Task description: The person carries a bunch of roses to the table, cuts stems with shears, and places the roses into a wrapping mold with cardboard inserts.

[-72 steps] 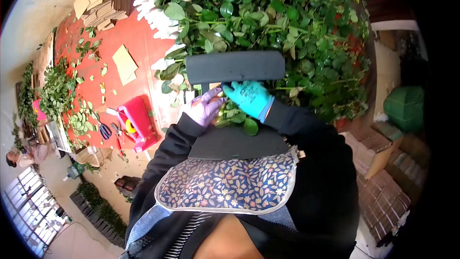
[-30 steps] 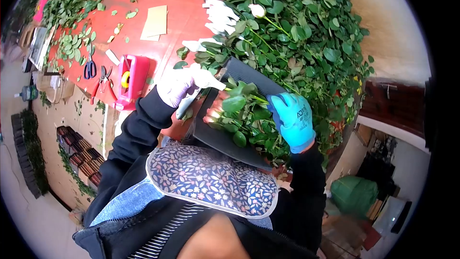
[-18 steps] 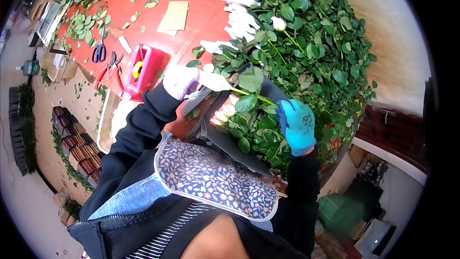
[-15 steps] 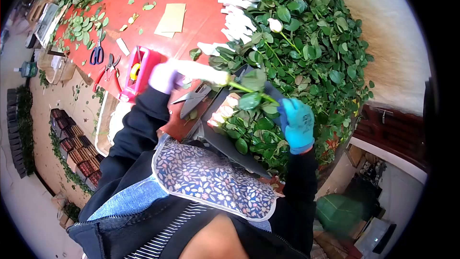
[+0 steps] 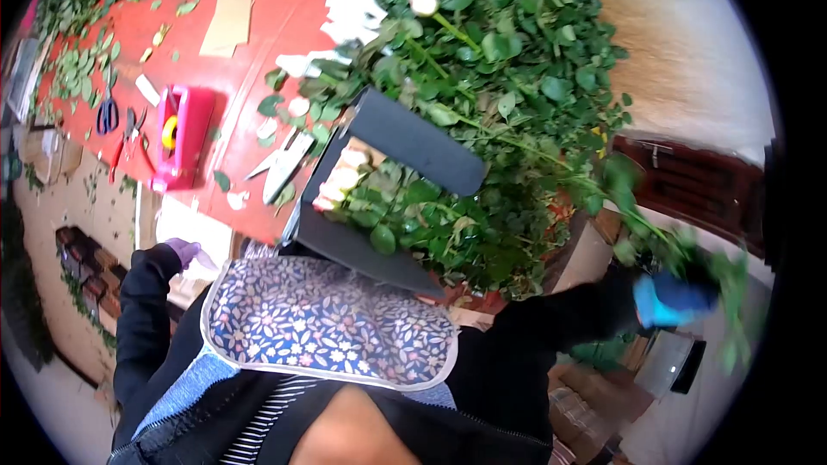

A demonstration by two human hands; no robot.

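Observation:
My left hand point(image 5: 184, 251), in a pale purple glove, is low at the left by a white-lined container point(image 5: 191, 226). A whitish piece point(image 5: 205, 261) shows at its fingertips; blur hides whether the fingers grip it. Far out to the right, my right hand point(image 5: 676, 300) in a blue glove is closed around the leafy stem of a rose point(image 5: 594, 189). That stem slants up and left across the heap of leafy roses point(image 5: 508, 43); its bloom is hard to pick out. Before me, a dark open holder point(image 5: 413, 142) contains pale pink roses point(image 5: 345, 174) with their leaves.
On the red table point(image 5: 284, 0) lie scissors point(image 5: 286, 168), blue-handled scissors point(image 5: 107, 114), red-handled pruners point(image 5: 131, 142), a pink tape dispenser point(image 5: 185, 138) and brown card point(image 5: 227, 21). White-sleeved blooms point(image 5: 353, 0) line the heap's left edge. Loose leaves point(image 5: 82, 65) are scattered at left.
The white sleeve has come off the rose. My left hand has dropped down and left to the container; my right hand has swung far right with the rose. The view has shifted.

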